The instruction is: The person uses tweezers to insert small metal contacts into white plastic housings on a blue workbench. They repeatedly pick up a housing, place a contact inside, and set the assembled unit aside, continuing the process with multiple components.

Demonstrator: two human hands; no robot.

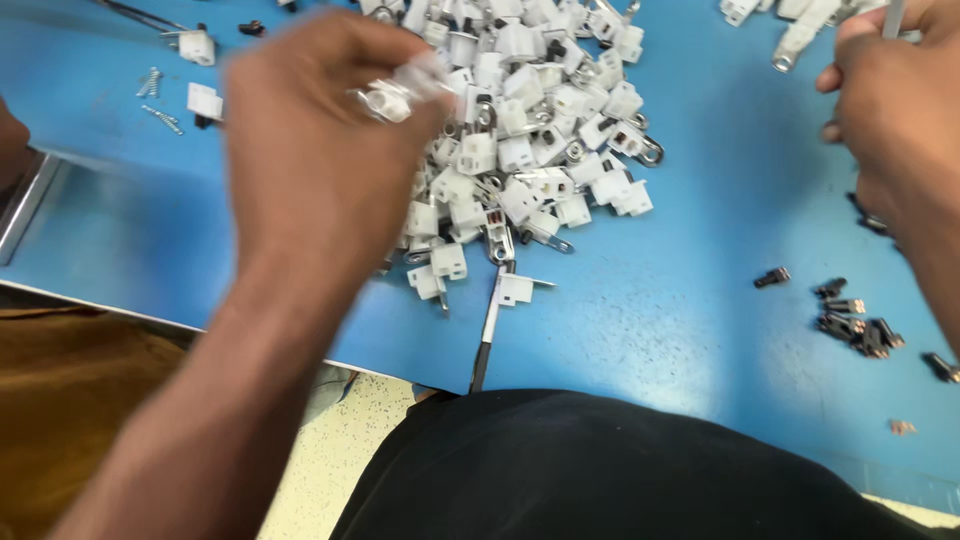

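Observation:
My left hand (310,150) hovers over the blue table (700,250), its fingertips closed on a small white plastic connector (395,95), blurred by motion. Just right of it lies a big heap of white plastic connectors with metal tabs (530,130). My right hand (890,110) is at the upper right edge, fingers curled around a thin metal tool (893,18) that is mostly cut off by the frame.
Several small dark metal pieces (850,320) lie at the right. A thin tool (487,330) lies at the table's front edge. Springs (155,100) and loose white parts (200,45) sit at the upper left. More white parts (800,30) are at the top right.

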